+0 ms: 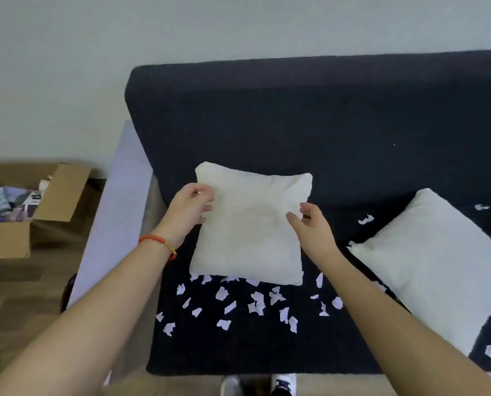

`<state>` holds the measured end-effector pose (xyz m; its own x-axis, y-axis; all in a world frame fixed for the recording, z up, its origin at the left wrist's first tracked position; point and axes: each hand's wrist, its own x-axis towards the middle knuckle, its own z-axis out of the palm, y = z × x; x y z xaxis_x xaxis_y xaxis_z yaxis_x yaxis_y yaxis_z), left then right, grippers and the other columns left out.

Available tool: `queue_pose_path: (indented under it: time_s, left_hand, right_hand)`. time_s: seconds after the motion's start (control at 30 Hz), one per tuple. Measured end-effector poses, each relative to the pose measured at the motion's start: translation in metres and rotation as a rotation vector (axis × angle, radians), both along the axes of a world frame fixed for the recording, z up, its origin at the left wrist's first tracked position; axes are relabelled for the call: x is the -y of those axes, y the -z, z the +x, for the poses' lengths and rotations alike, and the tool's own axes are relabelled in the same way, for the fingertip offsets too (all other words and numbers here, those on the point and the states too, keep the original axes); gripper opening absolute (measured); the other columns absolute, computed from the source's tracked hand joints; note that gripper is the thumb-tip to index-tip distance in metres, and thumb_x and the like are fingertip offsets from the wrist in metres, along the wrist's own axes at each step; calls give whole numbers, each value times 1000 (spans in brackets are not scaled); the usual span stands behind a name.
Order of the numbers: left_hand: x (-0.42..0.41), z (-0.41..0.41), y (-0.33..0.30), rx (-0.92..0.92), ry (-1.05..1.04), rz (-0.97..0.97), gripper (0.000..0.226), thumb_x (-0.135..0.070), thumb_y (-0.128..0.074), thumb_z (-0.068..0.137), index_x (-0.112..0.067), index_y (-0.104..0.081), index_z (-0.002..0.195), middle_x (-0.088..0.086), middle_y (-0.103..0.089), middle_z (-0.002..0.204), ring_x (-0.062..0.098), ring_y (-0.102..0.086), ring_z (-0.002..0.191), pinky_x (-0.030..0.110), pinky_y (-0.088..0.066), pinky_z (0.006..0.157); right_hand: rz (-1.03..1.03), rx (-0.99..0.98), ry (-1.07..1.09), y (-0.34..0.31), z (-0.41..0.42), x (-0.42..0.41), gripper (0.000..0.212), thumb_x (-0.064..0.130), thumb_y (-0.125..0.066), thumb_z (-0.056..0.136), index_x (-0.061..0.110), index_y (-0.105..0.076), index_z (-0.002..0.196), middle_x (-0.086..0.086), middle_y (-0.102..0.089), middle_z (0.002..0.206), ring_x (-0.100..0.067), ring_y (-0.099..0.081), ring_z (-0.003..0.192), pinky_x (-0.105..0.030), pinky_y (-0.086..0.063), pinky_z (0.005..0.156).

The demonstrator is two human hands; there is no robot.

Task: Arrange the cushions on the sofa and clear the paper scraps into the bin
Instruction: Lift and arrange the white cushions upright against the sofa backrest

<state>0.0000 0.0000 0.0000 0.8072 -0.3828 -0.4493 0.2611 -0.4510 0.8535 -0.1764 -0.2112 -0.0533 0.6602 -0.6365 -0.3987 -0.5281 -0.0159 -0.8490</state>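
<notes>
Left hand [188,205] gripping the left edge of the cream cushion [250,224] at mid-frame, fingers curled over the edge and pinching the fabric. Right hand [310,224] just off that cushion's right edge, fingers loosely spread and relaxed, holding nothing; cannot tell for sure whether a fingertip touches the fabric. Cushion leaning back against the dark backrest of the sofa [295,115], lower edge resting on the seat, upper corners slightly tilted. Red and yellow cord bracelet [157,242] round the left wrist. Just below the cushion, towards the lower middle of the frame, torn white paper scraps [257,302] scattered across the dark seat, a few tucked under the cushion's lower edge. More scraps at the right, between the two cushions and near the right border. Second white cushion [438,264] lying flat and skewed on the seat at the right of the frame, well apart from the held one. Pale armrest [115,212] along the sofa's left side. At the left edge of the frame, open cardboard box [15,212] on the wooden floor [24,295], filled with mixed items too blurred to name. At the bottom middle, shoes [281,384] in front of the sofa. Plain pale wall [181,27] across the top.
</notes>
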Motion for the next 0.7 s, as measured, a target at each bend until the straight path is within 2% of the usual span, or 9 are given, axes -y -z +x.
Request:
queue_pose_path:
  time_s: [0.07,0.1,0.17,0.27,0.37,0.43,0.5,0.57,0.7]
  left_hand:
    - [11,13,18,21,-30,11,19,-31,-63,99,-24,-68,115,-2,-69,126,20,-70,113,49,-59,101]
    - [14,19,29,32,-30,13,20,-32,-64,98,-24,-68,116,-3,-68,126,19,-70,113,48,-59,100]
    - [20,26,47,25,-45,5,23,-34,-65,98,-23,-67,119,-4,-67,128,17,-70,113,45,-59,99]
    - [24,29,75,38,-84,6,34,-35,-69,98,-24,-61,128,-3,-65,126,17,-68,115,41,-58,98]
    - [21,28,96,53,-171,3,46,-33,-75,95,-23,-54,134,0,-64,124,16,-66,113,30,-56,88]
    - [19,27,105,39,-221,-2,57,-34,-78,93,-22,-48,141,-2,-59,128,9,-63,108,21,-50,80]
    - [17,29,112,-1,-218,25,72,-39,-78,93,-23,-39,152,-3,-53,136,6,-59,109,19,-44,82]
    - [14,31,119,-58,-194,42,83,-44,-77,93,-21,-32,159,-1,-52,144,10,-59,114,20,-44,85]
    - [10,35,132,-126,-137,29,72,-44,-77,93,-19,-44,152,-6,-69,129,7,-70,108,21,-53,80]
  right_hand:
    - [0,-17,27,15,7,13,59,43,-66,99,19,-45,149,7,-52,147,-15,-49,136,-28,-42,100]
    - [11,-25,40,23,10,19,53,41,-67,99,19,-49,143,9,-56,139,-15,-53,131,-23,-44,93]
    - [53,-31,65,39,17,27,44,36,-68,99,20,-51,135,16,-59,116,-8,-60,112,-14,-43,74]
    - [104,-33,121,59,22,29,57,36,-70,99,13,-45,145,24,-48,99,4,-53,83,-12,-40,62]
    - [187,-46,141,76,23,26,69,41,-74,95,14,-41,150,16,-54,110,5,-52,85,-14,-40,66]
    - [213,-66,131,86,25,25,70,43,-75,93,17,-41,148,17,-56,110,4,-55,87,-15,-41,66]
    - [252,-77,136,89,27,24,71,45,-78,91,21,-41,146,21,-54,107,3,-56,88,-15,-43,65]
    - [288,-73,145,95,29,26,77,47,-83,85,22,-41,145,14,-60,117,1,-60,94,-17,-47,70]
    - [346,-90,167,105,31,27,97,52,-85,80,21,-34,156,14,-60,121,-7,-63,102,-30,-50,83]
